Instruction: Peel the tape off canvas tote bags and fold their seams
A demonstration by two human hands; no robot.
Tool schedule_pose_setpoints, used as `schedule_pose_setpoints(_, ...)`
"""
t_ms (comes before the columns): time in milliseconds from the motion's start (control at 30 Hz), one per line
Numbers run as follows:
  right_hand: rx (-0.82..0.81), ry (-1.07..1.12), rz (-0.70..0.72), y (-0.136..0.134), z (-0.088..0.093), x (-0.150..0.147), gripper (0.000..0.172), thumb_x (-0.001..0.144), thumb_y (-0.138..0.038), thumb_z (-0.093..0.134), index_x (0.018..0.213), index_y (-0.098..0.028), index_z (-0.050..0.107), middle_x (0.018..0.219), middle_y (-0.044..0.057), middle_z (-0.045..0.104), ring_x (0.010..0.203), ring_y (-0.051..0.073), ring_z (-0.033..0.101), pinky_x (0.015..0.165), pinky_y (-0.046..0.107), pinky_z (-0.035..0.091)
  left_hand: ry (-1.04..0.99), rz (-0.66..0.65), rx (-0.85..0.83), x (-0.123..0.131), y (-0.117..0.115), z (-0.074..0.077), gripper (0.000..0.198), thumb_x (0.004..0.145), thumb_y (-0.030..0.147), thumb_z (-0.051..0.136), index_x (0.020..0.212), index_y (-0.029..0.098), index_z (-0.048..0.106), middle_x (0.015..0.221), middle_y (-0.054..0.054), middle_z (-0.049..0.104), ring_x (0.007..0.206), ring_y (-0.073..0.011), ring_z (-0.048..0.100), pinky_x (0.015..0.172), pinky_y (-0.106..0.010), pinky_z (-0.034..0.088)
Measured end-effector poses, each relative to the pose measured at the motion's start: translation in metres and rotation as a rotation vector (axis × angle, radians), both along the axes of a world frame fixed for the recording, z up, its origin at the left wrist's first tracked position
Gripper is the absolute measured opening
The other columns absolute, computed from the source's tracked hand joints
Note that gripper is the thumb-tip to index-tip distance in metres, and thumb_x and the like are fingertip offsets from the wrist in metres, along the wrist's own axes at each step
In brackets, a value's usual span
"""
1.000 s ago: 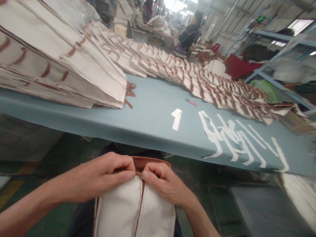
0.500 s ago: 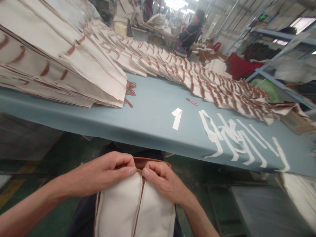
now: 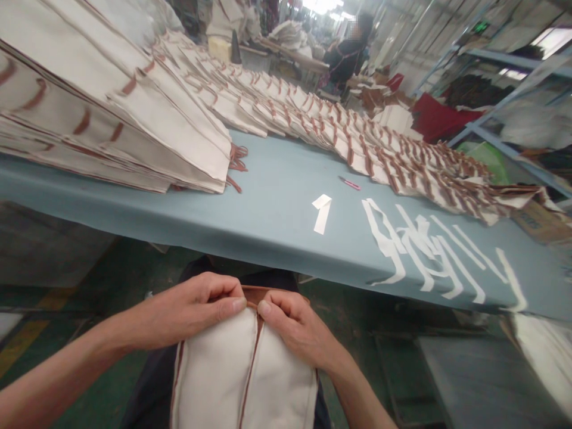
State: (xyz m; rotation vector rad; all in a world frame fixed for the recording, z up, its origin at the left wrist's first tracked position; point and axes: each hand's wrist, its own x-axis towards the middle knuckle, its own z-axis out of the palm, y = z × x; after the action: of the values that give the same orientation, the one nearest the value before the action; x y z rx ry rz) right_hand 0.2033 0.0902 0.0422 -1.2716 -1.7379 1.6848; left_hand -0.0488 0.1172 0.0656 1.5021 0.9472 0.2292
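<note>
A cream fabric piece (image 3: 218, 375) with brown edging and a brown centre seam lies over my lap. My left hand (image 3: 203, 310) pinches its brown top edge just left of the seam. On the other side of the seam, my right hand (image 3: 297, 325) pinches the same edge, thumb on the near face. The two thumbs are close together, a small gap between them. Behind the hands a brown strip (image 3: 257, 293) of the piece shows. The fingertips behind the edge are partly hidden.
Beyond my lap is a blue-covered table (image 3: 277, 202) with a large cream stack (image 3: 179, 137) at left, overlapping cream pieces (image 3: 313, 113) behind, a pink-handled tool (image 3: 351, 183) and white strips (image 3: 429, 244). A person (image 3: 351, 56) is in the background.
Both hands keep their pinch on the fabric edge and have hardly moved. The table and its contents sit very slightly shifted in the view.
</note>
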Motion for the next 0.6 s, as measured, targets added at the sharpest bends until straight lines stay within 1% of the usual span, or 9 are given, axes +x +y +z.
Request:
schedule_pose_setpoints(333,-0.007,0.006,-0.009,-0.0016,0.0002,-0.0001,0.057,0.108,-0.067,0.057,0.073,-0.024,0.04,0.072,-0.006,0.035,0.067,0.012,0.031,0.06,0.028,0.025,0.013,0.014,-0.013,0.0046,0.0004,0.0051,0.054,0.102,0.071,0.061,0.08,0.022,0.053,0.077,0.004,0.044,0.069,-0.014,0.037,0.055,-0.02,0.031)
schedule_pose_setpoints(500,-0.001,0.022,-0.001,-0.0018,0.0015,0.0025,0.054,0.108,-0.062,0.059,0.072,-0.024,0.042,0.071,-0.007,0.035,0.066,0.012,0.032,0.059,0.029,0.025,-0.025,-0.006,0.001,0.002,-0.0004,0.0061,0.054,0.106,0.07,0.059,0.081,0.022,0.051,0.079,0.004,0.042,0.071,-0.0143,0.038,0.056,-0.02,0.033)
schedule_pose_setpoints(600,0.023,0.037,0.021,-0.0021,0.0045,0.0042,0.052,0.109,-0.06,0.059,0.075,-0.023,0.048,0.071,-0.006,0.04,0.067,0.013,0.036,0.061,0.029,0.027,-0.03,-0.02,0.027,-0.0012,-0.0031,0.0088,0.055,0.109,0.07,0.056,0.083,0.022,0.053,0.079,0.004,0.043,0.071,-0.0141,0.038,0.057,-0.021,0.034)
